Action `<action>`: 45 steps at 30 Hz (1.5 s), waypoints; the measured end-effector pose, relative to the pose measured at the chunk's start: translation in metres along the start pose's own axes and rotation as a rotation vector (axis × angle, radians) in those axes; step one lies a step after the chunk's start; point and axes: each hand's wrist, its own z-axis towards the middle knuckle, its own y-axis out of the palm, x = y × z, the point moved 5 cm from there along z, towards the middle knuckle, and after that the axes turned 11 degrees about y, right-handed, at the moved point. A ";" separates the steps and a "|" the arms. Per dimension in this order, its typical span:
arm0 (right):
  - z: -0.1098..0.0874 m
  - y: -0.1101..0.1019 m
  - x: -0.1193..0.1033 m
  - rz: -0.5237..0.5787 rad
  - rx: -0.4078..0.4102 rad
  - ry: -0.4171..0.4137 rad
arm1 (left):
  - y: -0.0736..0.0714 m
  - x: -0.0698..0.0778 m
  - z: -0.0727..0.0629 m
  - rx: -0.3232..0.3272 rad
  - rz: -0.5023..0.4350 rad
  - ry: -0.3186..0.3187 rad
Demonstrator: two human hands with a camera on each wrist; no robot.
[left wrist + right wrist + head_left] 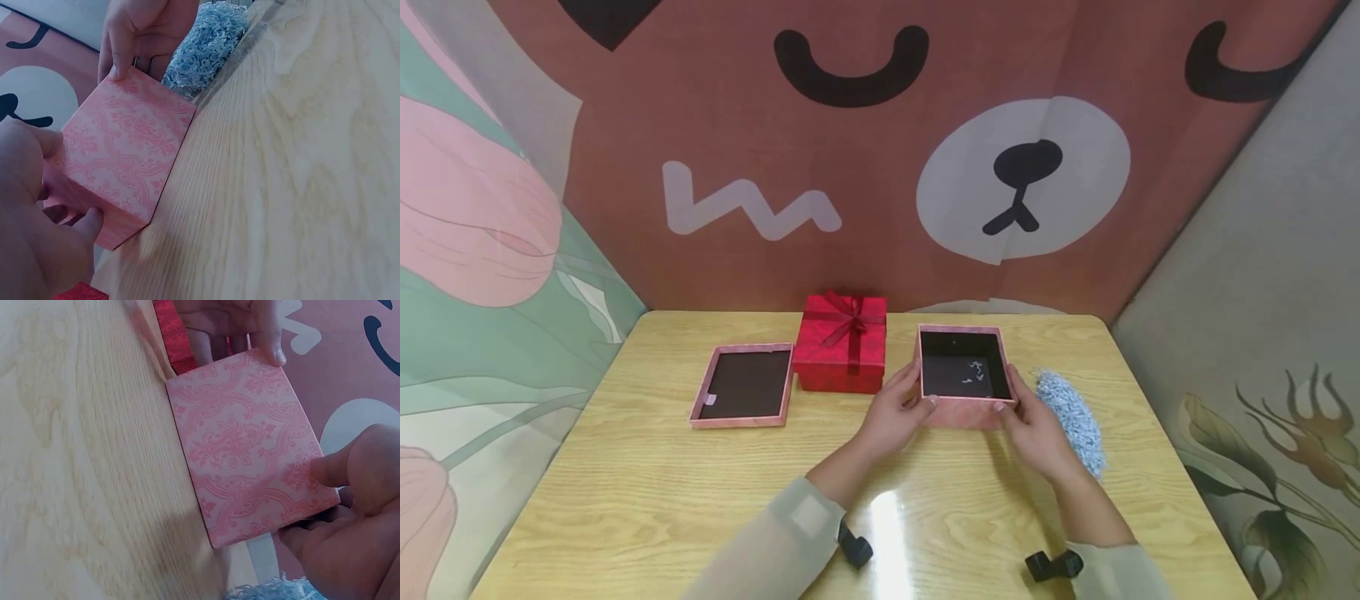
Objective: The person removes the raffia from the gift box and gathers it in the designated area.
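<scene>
Both hands hold a pink patterned gift box (pixel 962 412) between them, its open top showing a black inside with a few small pale marks. My left hand (pixel 892 412) grips the box's left side, thumb on the front wall. On the opposite side my right hand (pixel 1037 429) grips it, thumb near the front right corner. The wrist views show the box's damask-patterned front (pixel 128 144) close over the table. A pink-rimmed lid (pixel 741 421) lies inside up at the left. Bluish shredded paper (pixel 1072 421) lies just beyond the right hand.
A red gift box (pixel 840 350) with a dark red ribbon bow stands between the lid and the pink box. All of it is on a wood-grain table (pixel 647 492). A cloth with a bear face (pixel 737 108) hangs behind the table's back edge.
</scene>
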 end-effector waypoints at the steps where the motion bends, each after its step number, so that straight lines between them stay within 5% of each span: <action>1: 0.002 0.000 0.000 0.011 0.003 0.007 | 0.001 -0.001 0.002 0.007 -0.003 -0.012; 14: 0.027 -0.001 0.004 0.125 -0.003 0.059 | 0.005 -0.007 0.030 0.018 -0.022 0.014; 30: 0.046 0.000 0.001 0.271 -0.007 0.119 | 0.013 -0.011 0.053 0.037 0.046 -0.150; 45: 0.055 0.002 0.006 0.370 0.085 0.129 | 0.016 -0.008 0.059 0.119 -0.063 -0.108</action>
